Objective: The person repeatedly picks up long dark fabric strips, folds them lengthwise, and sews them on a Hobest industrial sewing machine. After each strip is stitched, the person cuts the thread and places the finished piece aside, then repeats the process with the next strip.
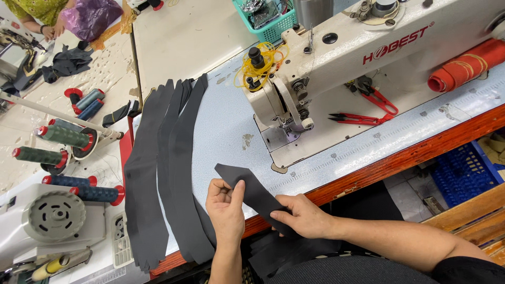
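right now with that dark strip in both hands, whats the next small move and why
Probably slide the dark fabric strip up toward the presser foot. The left hand pinches its near edge, the right hand presses it flat, and its far tip lies short of the sewing machine.

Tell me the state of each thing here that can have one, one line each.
Left hand: pinching the dark fabric strip.
Right hand: pressing the same strip flat.
Dark fabric strip: lying diagonally across the table edge.
Stack of dark strips: fanned out, untouched.
Red snips: lying on the machine bed, blades together.
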